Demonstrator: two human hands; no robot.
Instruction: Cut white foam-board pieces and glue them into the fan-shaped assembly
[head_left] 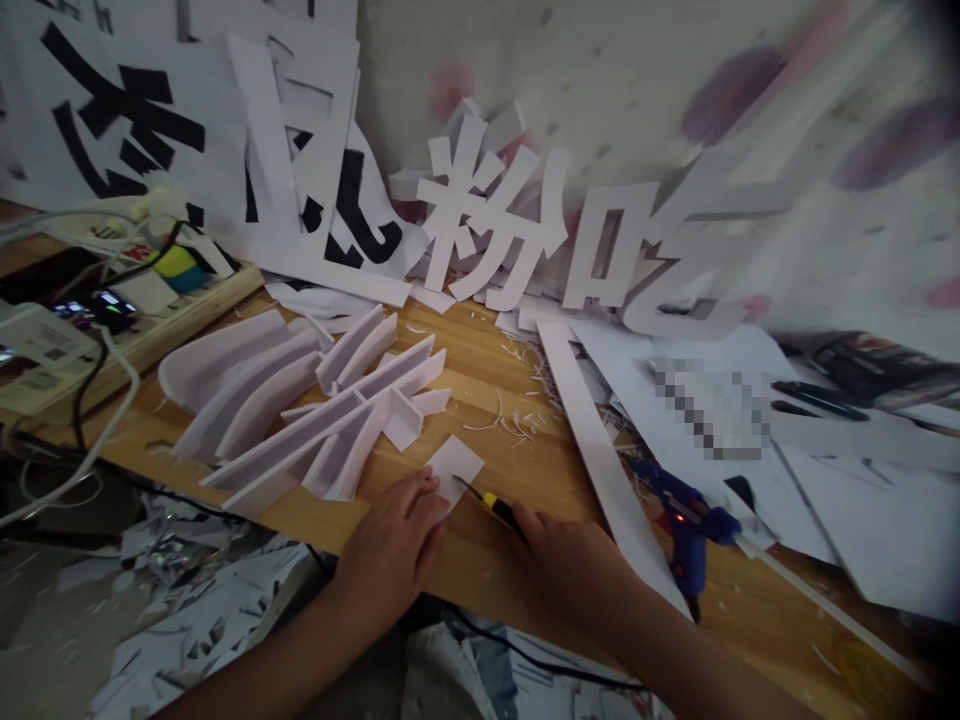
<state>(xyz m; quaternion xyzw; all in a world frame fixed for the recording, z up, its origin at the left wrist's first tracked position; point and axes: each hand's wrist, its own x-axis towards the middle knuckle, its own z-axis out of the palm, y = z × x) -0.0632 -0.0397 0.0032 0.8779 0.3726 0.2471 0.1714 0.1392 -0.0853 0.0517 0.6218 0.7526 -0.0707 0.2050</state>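
My left hand [396,530] is closed on a small white foam-board piece [459,466], its fingers at the near edge, close to the front of the wooden table. In my right hand [566,560] is a utility knife [501,510] with a yellow and black handle. Its blade tip points left and meets the piece or sits just above it; I cannot tell which. Beyond my left hand lies a white foam-board character [337,410] with raised side walls, hollow side up.
Finished-looking white characters [491,215] lean on the wall. A blue glue gun [686,530] with a lit red light lies right of a long white strip [592,440]. Cables and a power strip [97,310] sit left; scraps [202,620] cover the floor.
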